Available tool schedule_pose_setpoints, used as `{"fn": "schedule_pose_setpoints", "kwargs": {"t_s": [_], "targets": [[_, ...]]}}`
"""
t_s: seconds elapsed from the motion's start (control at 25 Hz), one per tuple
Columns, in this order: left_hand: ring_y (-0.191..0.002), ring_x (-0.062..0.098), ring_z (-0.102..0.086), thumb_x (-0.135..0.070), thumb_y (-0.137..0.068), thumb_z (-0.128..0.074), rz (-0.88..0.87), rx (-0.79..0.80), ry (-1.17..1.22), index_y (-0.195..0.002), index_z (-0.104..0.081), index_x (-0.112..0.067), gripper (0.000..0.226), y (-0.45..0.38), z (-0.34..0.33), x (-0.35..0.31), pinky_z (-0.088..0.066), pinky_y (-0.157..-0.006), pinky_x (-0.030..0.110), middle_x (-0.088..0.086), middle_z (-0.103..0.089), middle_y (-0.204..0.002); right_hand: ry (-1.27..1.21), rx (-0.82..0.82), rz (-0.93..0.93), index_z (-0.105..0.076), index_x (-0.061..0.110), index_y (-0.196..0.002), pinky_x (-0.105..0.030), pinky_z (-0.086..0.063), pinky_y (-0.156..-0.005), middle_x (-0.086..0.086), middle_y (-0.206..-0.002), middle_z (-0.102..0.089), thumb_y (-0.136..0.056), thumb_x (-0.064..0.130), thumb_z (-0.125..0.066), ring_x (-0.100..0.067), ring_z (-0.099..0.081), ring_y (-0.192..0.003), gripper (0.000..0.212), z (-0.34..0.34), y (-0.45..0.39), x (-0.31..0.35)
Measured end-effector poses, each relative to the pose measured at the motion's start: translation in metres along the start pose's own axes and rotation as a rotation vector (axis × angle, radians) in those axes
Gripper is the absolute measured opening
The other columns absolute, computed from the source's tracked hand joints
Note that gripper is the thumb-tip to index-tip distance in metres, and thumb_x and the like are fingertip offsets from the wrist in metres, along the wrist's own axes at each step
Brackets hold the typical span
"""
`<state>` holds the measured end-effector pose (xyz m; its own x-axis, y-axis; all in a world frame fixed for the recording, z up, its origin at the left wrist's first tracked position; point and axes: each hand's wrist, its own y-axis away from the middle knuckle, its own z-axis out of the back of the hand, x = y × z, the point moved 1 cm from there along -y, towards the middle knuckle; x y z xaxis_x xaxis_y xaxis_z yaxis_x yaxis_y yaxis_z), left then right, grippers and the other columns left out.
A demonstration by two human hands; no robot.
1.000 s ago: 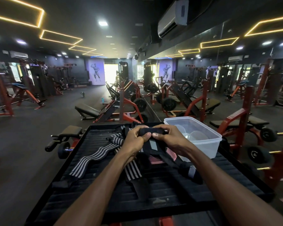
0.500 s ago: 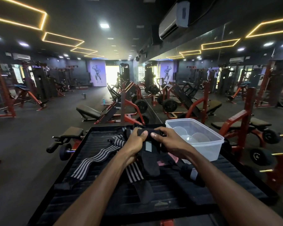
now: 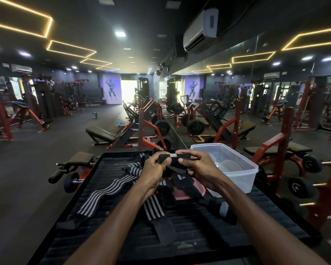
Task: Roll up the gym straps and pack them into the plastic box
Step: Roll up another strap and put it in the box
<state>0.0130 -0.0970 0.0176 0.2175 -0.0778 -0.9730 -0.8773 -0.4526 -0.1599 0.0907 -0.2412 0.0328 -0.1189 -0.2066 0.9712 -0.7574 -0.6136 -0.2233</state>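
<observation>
My left hand (image 3: 153, 169) and my right hand (image 3: 197, 169) both pinch a black gym strap (image 3: 173, 158), held up over the black ribbed platform (image 3: 111, 234); its upper end is partly rolled between my fingers and its tail hangs down. Two black straps with grey stripes (image 3: 111, 185) lie flat on the platform to the left and below my hands. Another black strap with a grey patch (image 3: 221, 209) lies under my right forearm. The clear plastic box (image 3: 237, 169) stands open on the platform's right side, just beyond my right hand.
A pink lid or tray (image 3: 182, 194) lies under the straps beside the box. Red and black weight machines and benches (image 3: 141, 131) fill the gym floor ahead and to the right. A dumbbell rack (image 3: 302, 186) stands at the right; dark open floor stretches left.
Both hands kept turning the black strap, and its hanging tail has become shorter as more is wound up. The other straps and the box have not moved.
</observation>
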Motion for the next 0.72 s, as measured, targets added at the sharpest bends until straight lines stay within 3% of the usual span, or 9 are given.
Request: {"fn": "schedule_pose_setpoints", "kwargs": {"t_s": [0.08,0.16,0.28,0.4,0.56,0.64,0.72], "targets": [[-0.098,0.035,-0.067,0.000,-0.093,-0.059,-0.066,0.021,-0.016,-0.098,-0.070,-0.017,0.021,0.000,0.000,0.004,-0.056,-0.086,0.050,0.014,-0.070,-0.099,0.005,0.028,-0.097,-0.070,0.000,-0.111,-0.030,-0.051,-0.053,-0.013,-0.083,-0.069,-0.091,0.008,-0.069,-0.024,-0.059,-0.062,0.021,0.002,0.002,0.001],[-0.105,0.033,-0.065,0.006,-0.091,-0.059,-0.098,0.058,-0.020,-0.100,-0.069,-0.016,0.026,0.002,-0.001,0.005,-0.053,-0.094,0.050,0.013,-0.070,-0.104,0.036,0.026,-0.114,-0.068,-0.003,-0.110,-0.033,-0.052,-0.054,-0.016,-0.083,-0.069,-0.092,0.012,-0.068,-0.026,-0.061,-0.062,0.024,0.004,0.001,-0.001],[-0.096,0.029,-0.066,0.005,-0.090,-0.061,-0.049,0.107,0.069,-0.104,-0.067,-0.016,0.025,0.004,-0.003,0.001,-0.057,-0.083,0.042,0.014,-0.069,-0.103,0.036,-0.034,-0.015,-0.072,0.000,-0.105,-0.040,-0.059,-0.070,-0.022,-0.094,-0.070,-0.088,0.000,-0.069,-0.030,-0.070,-0.080,0.017,0.008,-0.002,-0.004],[-0.074,0.023,-0.068,-0.018,-0.093,-0.064,0.100,0.096,0.148,-0.107,-0.064,-0.008,0.018,0.005,-0.007,-0.006,-0.056,-0.061,0.032,0.014,-0.069,-0.092,0.059,-0.052,0.053,-0.076,0.010,-0.097,-0.045,-0.060,-0.079,-0.027,-0.109,-0.067,-0.083,-0.015,-0.065,-0.035,-0.069,-0.094,0.030,0.009,0.000,-0.005],[-0.083,0.025,-0.068,-0.012,-0.096,-0.060,0.104,0.046,0.124,-0.108,-0.065,-0.004,0.016,0.000,-0.011,-0.003,-0.058,-0.075,0.038,0.016,-0.070,-0.096,0.102,-0.052,0.091,-0.076,0.011,-0.101,-0.043,-0.062,-0.077,-0.021,-0.107,-0.068,-0.079,-0.015,-0.070,-0.033,-0.068,-0.094,0.035,0.007,0.001,-0.002],[-0.086,0.026,-0.067,-0.005,-0.095,-0.059,0.035,0.021,0.068,-0.103,-0.066,-0.009,0.011,-0.001,-0.009,-0.001,-0.057,-0.080,0.040,0.018,-0.070,-0.098,0.024,-0.038,-0.001,-0.072,0.004,-0.110,-0.033,-0.058,-0.064,-0.018,-0.099,-0.067,-0.085,-0.005,-0.070,-0.025,-0.068,-0.080,0.027,0.005,0.001,0.000],[-0.089,0.025,-0.067,0.000,-0.093,-0.061,-0.032,0.009,-0.005,-0.102,-0.066,-0.013,0.017,-0.001,-0.008,0.002,-0.057,-0.082,0.040,0.016,-0.070,-0.100,0.016,-0.003,-0.107,-0.068,0.000,-0.116,-0.037,-0.059,-0.068,-0.020,-0.098,-0.068,-0.092,0.009,-0.068,-0.024,-0.068,-0.078,0.026,0.006,0.000,-0.001]]}}
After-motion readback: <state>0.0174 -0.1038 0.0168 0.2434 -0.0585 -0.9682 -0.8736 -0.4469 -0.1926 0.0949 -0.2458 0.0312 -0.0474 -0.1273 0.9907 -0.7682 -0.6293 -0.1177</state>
